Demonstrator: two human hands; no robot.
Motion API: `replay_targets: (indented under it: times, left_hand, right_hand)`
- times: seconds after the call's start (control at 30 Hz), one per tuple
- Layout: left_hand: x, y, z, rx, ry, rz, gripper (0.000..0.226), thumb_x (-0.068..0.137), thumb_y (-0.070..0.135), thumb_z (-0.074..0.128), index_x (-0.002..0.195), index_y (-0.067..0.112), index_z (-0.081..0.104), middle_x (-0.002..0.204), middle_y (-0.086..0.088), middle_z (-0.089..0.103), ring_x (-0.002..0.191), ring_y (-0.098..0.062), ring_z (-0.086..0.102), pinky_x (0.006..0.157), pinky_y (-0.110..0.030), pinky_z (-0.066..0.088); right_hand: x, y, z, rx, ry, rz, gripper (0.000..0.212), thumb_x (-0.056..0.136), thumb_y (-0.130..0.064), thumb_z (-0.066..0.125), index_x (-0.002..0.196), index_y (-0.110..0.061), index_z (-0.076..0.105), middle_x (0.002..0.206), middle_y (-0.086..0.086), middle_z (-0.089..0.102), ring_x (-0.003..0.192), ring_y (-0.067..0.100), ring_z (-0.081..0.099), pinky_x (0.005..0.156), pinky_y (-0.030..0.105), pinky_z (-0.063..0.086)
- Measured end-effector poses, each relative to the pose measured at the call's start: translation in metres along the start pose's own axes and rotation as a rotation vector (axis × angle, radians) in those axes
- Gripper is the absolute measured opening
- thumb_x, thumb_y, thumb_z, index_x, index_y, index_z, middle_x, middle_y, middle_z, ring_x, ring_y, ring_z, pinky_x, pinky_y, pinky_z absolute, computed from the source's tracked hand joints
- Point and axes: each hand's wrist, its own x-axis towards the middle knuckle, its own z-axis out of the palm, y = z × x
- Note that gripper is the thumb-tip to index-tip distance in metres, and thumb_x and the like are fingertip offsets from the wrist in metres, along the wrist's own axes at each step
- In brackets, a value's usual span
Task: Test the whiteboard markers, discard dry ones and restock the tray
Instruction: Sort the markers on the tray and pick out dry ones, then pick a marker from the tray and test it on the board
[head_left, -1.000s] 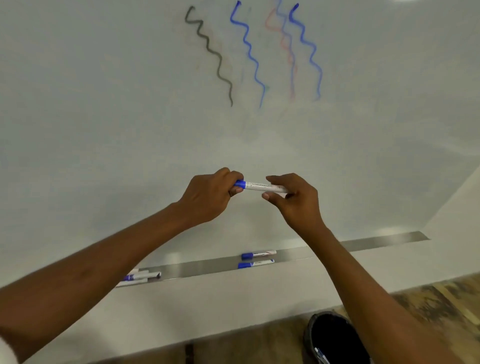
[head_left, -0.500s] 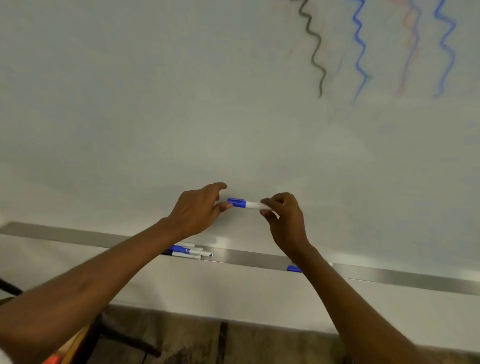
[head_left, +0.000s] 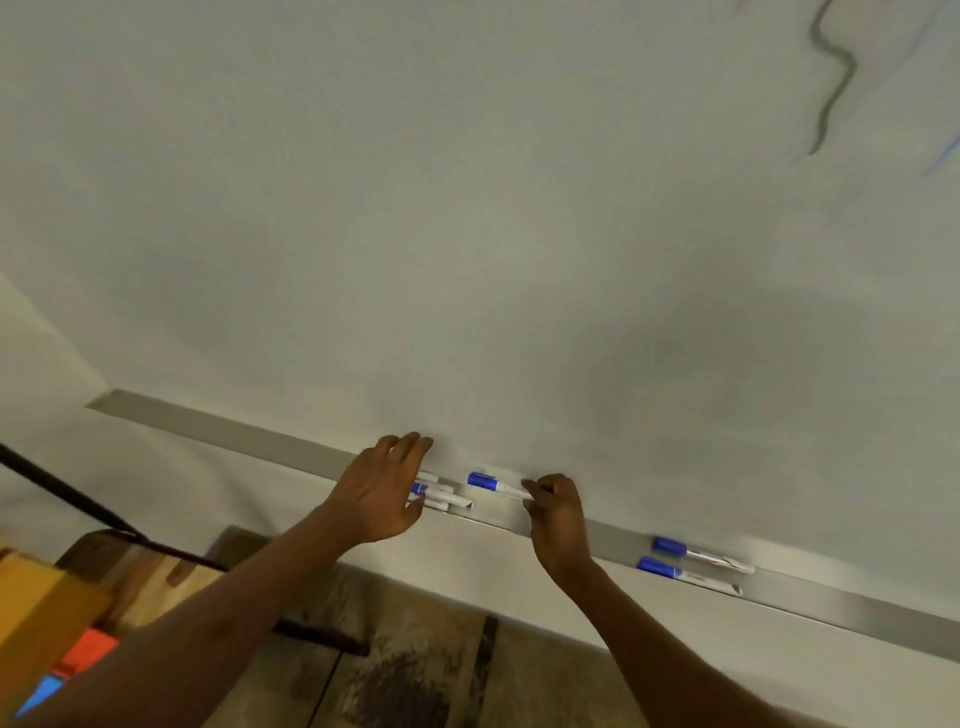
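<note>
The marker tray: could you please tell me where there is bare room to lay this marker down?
The tray is bare from its left end to the left hand, and between the right hand, holding the marker, and the blue-capped pair. The marker cluster under the left hand is crowded.

Along the foot of the board (head_left: 467, 260), a tray (head_left: 234, 431). On it, under the left hand (head_left: 382, 493), a heap (head_left: 449, 500) of markers; just right, over the tray, one marker (head_left: 488, 483) in the right hand (head_left: 558, 514); farther right, a pair (head_left: 701, 556) side by side.
</note>
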Motion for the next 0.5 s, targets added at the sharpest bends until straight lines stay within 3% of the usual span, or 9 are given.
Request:
replay_targets:
  times: [0.13,0.27,0.5]
  left_hand:
    - [-0.009,-0.006,0.031,0.057,-0.104,-0.049,0.079,0.072,0.047,0.068,0.138,0.016,0.038,0.138,-0.01,0.05,0.116,-0.03,0.055,0.091,-0.043,0.049]
    - [-0.021,-0.004,0.056,0.057,-0.212,-0.136,0.076,0.088,0.048,0.053,0.15,0.018,0.022,0.154,-0.007,0.028,0.138,-0.028,0.03,0.111,-0.046,0.028]
    - [-0.036,0.0,0.074,0.088,-0.295,-0.16,0.072,0.091,0.048,0.049,0.15,0.021,0.016,0.157,-0.005,0.02,0.141,-0.024,0.024,0.116,-0.046,0.019]
  right_hand:
    - [-0.01,0.024,0.028,-0.131,-0.081,0.029,0.04,0.054,0.008,0.086,0.088,-0.009,0.075,0.082,0.007,0.066,0.073,0.028,0.064,0.064,0.038,0.051]
    - [-0.019,0.042,0.045,-0.199,-0.12,0.055,0.043,0.051,0.008,0.085,0.087,-0.012,0.076,0.084,0.004,0.068,0.077,0.027,0.065,0.069,0.039,0.049]
    - [-0.02,0.052,0.06,-0.228,-0.202,0.029,0.048,0.046,0.007,0.086,0.087,-0.015,0.076,0.082,0.003,0.067,0.075,0.026,0.065,0.066,0.037,0.049]
